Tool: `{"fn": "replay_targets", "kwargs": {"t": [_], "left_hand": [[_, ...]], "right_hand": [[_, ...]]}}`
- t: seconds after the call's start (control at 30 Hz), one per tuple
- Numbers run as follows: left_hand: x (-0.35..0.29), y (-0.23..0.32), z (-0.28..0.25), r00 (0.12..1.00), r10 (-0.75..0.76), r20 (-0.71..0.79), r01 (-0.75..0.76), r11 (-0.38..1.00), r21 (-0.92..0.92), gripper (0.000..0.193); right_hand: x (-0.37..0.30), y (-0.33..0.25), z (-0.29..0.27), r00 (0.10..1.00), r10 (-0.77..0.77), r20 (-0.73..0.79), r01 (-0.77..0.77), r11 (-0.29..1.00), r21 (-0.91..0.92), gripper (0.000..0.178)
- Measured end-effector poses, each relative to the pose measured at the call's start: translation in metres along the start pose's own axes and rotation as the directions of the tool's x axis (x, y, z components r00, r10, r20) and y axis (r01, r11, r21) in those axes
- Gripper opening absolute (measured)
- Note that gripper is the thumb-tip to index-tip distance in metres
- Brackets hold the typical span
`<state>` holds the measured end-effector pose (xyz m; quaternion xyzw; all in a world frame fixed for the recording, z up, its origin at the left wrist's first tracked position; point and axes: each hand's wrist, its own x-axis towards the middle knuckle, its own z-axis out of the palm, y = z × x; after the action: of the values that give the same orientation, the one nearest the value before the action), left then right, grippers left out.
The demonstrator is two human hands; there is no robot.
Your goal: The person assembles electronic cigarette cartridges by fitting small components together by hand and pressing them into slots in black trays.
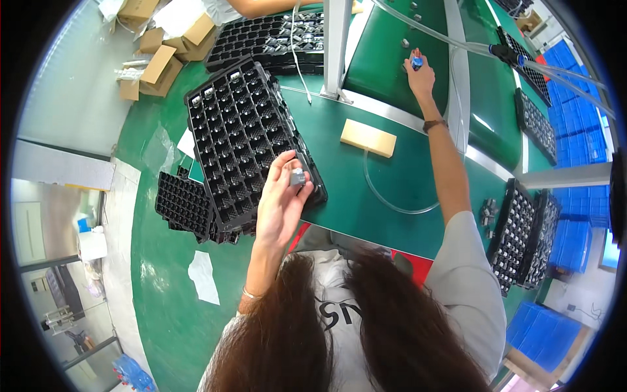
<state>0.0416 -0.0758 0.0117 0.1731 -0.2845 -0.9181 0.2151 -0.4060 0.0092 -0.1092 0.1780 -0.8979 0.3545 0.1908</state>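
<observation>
My left hand (281, 202) is closed around a small grey metal part (298, 177), gripped between thumb and fingers beside the near edge of a black compartment tray (238, 137). That tray lies tilted over the table's left side, most of its pockets bare and a few at the far left corner filled with shiny parts. Stretched far forward, my right hand (422, 77) reaches over a green conveyor belt (375, 72), its fingers shut on a small blue object (417, 63) whose kind I cannot make out. Just beyond it, a small metal part (405, 43) lies on the belt.
A yellow block (368, 138) with a clear hose sits on the green table. A metal post (335, 49) rises between table and belt. Black trays (513, 235) hold parts at right; cardboard boxes (160, 65) stand far left. Another person's arm (268, 6) shows at the top.
</observation>
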Motion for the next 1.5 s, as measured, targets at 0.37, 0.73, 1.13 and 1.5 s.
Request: {"fn": "replay_targets", "kwargs": {"t": [0.37,0.73,1.13,1.5], "left_hand": [[0.011,-0.028,0.016,0.997,0.074,-0.013,-0.067,0.952,0.298,0.037],[-0.009,-0.049,0.032,0.996,0.04,0.084,-0.077,0.862,0.501,0.042],[-0.012,-0.051,0.028,0.991,0.013,0.137,-0.088,0.821,0.563,0.045],[0.13,0.101,-0.036,0.714,0.492,0.499,-0.309,-0.418,0.854,0.021]], "right_hand": [[-0.153,-0.144,-0.158,0.853,-0.185,0.487,-0.407,0.348,0.845,0.032],[-0.235,-0.152,-0.211,0.744,-0.273,0.61,-0.52,0.336,0.785,0.031],[-0.249,-0.155,-0.212,0.733,-0.229,0.641,-0.541,0.376,0.753,0.016],[-0.195,-0.102,-0.14,0.941,-0.104,0.321,-0.031,0.92,0.39,0.038]]}}
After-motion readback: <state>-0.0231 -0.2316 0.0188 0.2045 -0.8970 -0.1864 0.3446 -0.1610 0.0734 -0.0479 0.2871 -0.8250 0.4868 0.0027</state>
